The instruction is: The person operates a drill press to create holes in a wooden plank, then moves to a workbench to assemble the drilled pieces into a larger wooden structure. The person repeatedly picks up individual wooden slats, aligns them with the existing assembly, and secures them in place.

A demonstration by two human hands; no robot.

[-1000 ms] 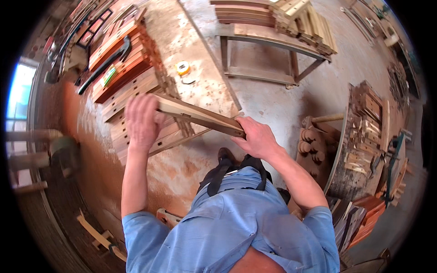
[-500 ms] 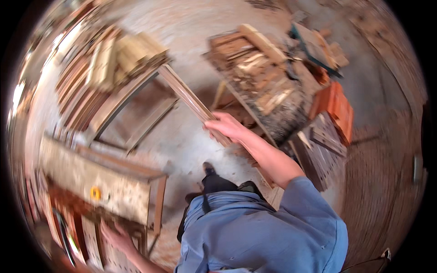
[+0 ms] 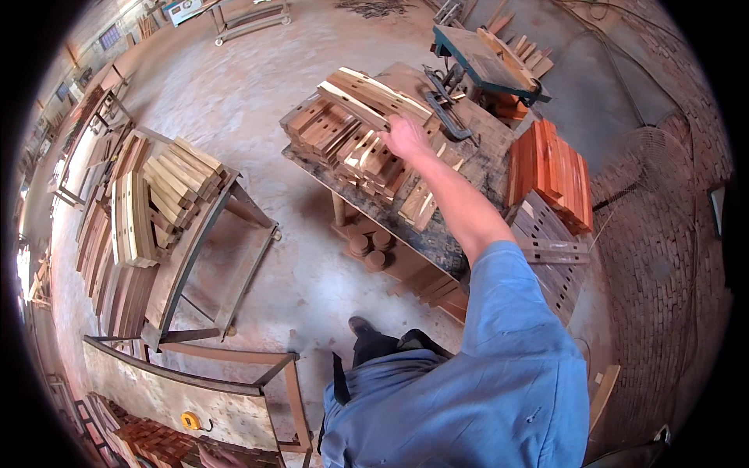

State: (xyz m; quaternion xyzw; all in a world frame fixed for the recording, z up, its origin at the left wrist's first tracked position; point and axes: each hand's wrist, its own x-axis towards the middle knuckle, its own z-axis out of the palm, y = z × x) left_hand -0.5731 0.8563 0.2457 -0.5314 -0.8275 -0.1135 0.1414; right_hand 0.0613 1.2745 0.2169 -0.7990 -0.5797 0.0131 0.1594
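- Strip (image 3: 353,104), wooden, lies approx. on top of the pile (image 3: 312,123) at 12 o'clock, angled across it.
- R hand (image 3: 406,140) — fingers + thumb closed on strip's near end; how firm, can't tell.
- L hand (image 3: 222,459) at 7 o'clock, cut off by lower edge, next to red-brown strips (image 3: 156,438); grip can't be told.
- Progress (judged): strip looks set down, R hand not off it yet. Pile several layers deep, many pcs w/ slots cut. Left over, prob.: the red-brown lot at 7; count n/a.
- Surface: work table (image 3: 443,246), dark, stained, offcuts about; black clamp (image 3: 450,125) just beside pile, toward 1.
- Bench (image 3: 148,382) at 7–8, pale worn top, yellow tape measure (image 3: 190,420) on it.
- Room: stand (image 3: 178,273) at 9 w/ pale strips (image 3: 168,187) stacked; orange-red stack (image 3: 546,171) at 2–3; green-edged machine table (image 3: 468,56) at 1; brick wall (image 3: 647,296) at 3–4.
- Floor (image 3: 187,97) — grey, reddish dust.
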